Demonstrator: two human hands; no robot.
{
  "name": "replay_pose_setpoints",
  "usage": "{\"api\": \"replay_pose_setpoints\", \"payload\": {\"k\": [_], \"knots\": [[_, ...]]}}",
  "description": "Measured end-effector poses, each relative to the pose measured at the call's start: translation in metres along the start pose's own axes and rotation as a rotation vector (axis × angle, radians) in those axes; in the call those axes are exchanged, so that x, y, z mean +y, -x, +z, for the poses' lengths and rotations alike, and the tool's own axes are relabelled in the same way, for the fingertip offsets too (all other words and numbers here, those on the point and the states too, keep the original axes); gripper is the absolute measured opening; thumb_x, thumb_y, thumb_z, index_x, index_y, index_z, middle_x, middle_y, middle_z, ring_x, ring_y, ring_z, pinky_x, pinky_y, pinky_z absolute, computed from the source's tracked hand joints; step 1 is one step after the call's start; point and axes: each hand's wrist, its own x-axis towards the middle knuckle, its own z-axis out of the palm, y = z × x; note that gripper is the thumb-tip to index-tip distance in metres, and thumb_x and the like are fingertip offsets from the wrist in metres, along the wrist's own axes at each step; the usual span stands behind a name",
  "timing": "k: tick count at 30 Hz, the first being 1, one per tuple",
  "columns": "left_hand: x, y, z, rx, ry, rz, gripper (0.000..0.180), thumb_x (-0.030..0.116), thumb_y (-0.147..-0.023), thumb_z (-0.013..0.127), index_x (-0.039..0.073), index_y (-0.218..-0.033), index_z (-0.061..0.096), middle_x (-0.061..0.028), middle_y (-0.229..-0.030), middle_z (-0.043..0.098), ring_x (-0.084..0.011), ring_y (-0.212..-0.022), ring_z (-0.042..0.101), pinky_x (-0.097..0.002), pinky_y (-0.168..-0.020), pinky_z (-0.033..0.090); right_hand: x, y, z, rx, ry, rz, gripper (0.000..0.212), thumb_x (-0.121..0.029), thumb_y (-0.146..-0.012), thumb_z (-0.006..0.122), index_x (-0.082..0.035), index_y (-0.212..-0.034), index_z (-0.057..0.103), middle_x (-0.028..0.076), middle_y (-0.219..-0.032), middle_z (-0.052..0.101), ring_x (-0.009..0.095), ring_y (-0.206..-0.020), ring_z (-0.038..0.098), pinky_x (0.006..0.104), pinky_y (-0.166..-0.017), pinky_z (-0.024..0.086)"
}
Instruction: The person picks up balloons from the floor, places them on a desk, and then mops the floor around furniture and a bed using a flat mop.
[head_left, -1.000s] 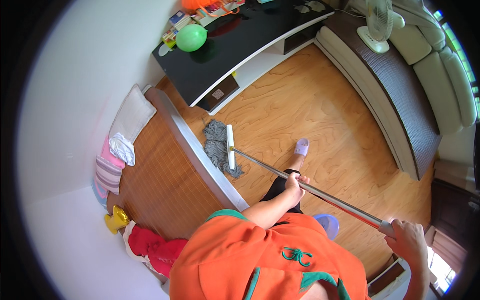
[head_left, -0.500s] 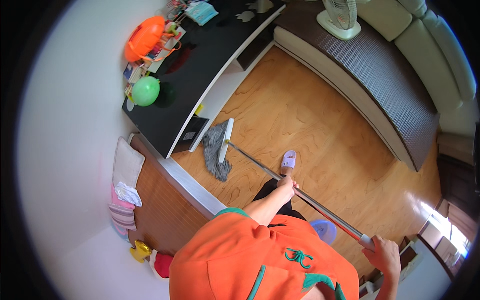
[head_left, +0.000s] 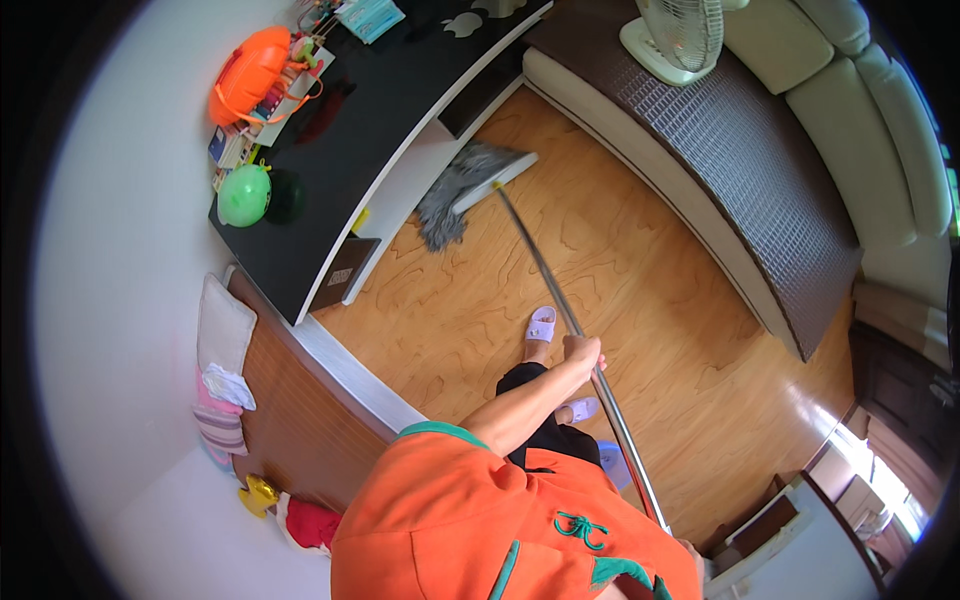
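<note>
My left hand (head_left: 583,356) is closed around the metal pole of a flat mop (head_left: 543,267), about halfway along it. The grey shaggy mop pad (head_left: 452,195) lies on the wooden floor against the foot of the black-topped desk. Its white plate (head_left: 515,168) is tilted, with the pole rising from it toward me. Of my right hand (head_left: 692,556), only a small part shows beside the orange shirt, at the pole's near end; its fingers are mostly hidden there.
The black desk (head_left: 400,110) carries an orange bag (head_left: 250,75) and a green balloon (head_left: 243,195). At the right stand a sofa seat (head_left: 740,190) and a fan (head_left: 680,40). A low brown platform (head_left: 310,400) is at left, a blue-purple round thing (head_left: 612,462) near my feet.
The mop pad has slid forward and to the right along the desk. The pole stands steeper in view, and my right hand has drawn in toward my body, now mostly behind the shirt.
</note>
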Motion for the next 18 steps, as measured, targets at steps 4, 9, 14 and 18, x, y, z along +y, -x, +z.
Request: {"api": "replay_pose_setpoints", "payload": {"k": [4, 9, 14, 18], "knots": [[0.028, 0.002, 0.041, -0.118, -0.065, 0.071, 0.019, 0.0, -0.07, 0.042, -0.009, -0.086, 0.039, -0.0127, -0.052, 0.047, -0.02, -0.038, 0.048, -0.0317, -0.03, 0.038, 0.012, -0.027, -0.004, -0.057, -0.077, -0.02, 0.032, -0.025, -0.07, 0.062, 0.003, -0.083, 0.054, 0.011, -0.064, 0.053, 0.014, -0.062, 0.047, 0.0271, -0.057, 0.039], [0.021, -0.024, 0.073, -0.105, 0.003, 0.282, 0.017, 0.001, -0.07, 0.05, -0.005, -0.08, 0.039, -0.012, -0.058, 0.047, -0.0188, -0.041, 0.051, -0.0304, -0.033, 0.046, 0.018, -0.081, 0.013, -0.087, -0.083, -0.02, 0.033, -0.025, -0.071, 0.063, 0.003, -0.085, 0.053, 0.012, -0.065, 0.053, 0.014, -0.062, 0.048, 0.0305, -0.057, 0.04], [-0.013, -0.006, 0.111, -0.091, -0.055, 0.18, 0.034, 0.001, -0.073, 0.044, -0.002, -0.101, 0.026, -0.018, -0.08, 0.046, -0.0185, -0.045, 0.05, -0.0296, -0.034, 0.044, 0.058, -0.115, -0.016, -0.104, -0.063, -0.055, 0.032, -0.025, -0.072, 0.062, 0.002, -0.087, 0.053, 0.016, -0.069, 0.055, 0.023, -0.063, 0.054, 0.0337, -0.059, 0.042], [-0.062, 0.021, 0.172, 0.09, -0.103, 0.191, 0.03, 0.001, -0.074, 0.039, -0.002, -0.101, 0.027, -0.016, -0.071, 0.048, -0.0179, -0.043, 0.047, -0.0291, -0.033, 0.041, 0.133, -0.133, -0.067, -0.053, 0.062, -0.083, 0.032, -0.026, -0.071, 0.061, 0.0, -0.088, 0.054, 0.019, -0.073, 0.057, 0.031, -0.069, 0.056, 0.0369, -0.061, 0.043]]}}
